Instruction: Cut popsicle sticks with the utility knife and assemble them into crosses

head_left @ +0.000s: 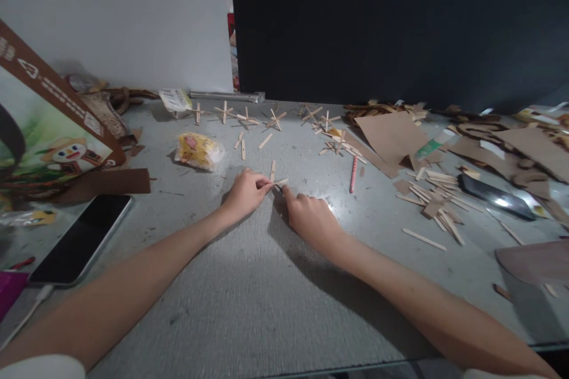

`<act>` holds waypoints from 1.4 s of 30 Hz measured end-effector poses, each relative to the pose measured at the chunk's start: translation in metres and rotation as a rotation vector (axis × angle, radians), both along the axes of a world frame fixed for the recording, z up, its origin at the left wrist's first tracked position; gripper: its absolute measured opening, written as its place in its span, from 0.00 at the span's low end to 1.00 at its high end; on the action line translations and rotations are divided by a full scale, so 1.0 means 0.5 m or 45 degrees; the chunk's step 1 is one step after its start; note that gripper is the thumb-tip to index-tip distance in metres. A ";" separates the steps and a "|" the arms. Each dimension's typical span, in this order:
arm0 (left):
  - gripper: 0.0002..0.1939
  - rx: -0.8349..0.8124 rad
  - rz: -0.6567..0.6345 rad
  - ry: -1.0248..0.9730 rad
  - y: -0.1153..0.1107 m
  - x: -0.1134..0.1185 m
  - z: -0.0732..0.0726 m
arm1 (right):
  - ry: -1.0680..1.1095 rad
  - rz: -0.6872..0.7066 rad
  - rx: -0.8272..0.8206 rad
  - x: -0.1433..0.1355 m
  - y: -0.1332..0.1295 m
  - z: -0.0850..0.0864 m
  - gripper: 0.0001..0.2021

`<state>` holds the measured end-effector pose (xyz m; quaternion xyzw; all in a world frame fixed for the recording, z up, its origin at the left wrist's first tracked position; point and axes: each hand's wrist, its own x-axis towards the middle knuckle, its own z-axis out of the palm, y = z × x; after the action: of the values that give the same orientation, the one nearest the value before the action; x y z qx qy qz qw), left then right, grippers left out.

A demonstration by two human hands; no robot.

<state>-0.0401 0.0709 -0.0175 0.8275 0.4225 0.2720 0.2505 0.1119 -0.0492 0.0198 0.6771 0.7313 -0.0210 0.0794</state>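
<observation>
My left hand [247, 194] pinches a small wooden craft stick [281, 182] between thumb and fingers, just above the middle of the table. A second short craft stick [272, 169] points away from me, right at its fingertips. My right hand [311, 217] is curled beside it, the index fingertip close to the stick's right end. Something dark and thin shows under that fingertip, too small to name. Beyond the hands lie loose short sticks [265, 141] and a row of crossed stick pieces [275, 120].
A pile of craft sticks [438, 201], a red patterned stick [353, 174], a glue stick [434, 143] and cardboard [391, 139] lie right. A yellow packet [200, 151], a phone [82, 240] and a printed bag [53, 124] are left. A dark panel [395, 23] stands behind.
</observation>
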 end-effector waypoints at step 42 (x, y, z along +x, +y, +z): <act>0.06 -0.044 0.102 0.043 -0.004 0.015 -0.005 | 0.020 -0.021 0.027 -0.028 0.000 0.003 0.24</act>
<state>-0.0328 0.0689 -0.0199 0.8099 0.4643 0.2603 0.2465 0.0981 -0.0492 0.0215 0.6836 0.7266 -0.0191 0.0662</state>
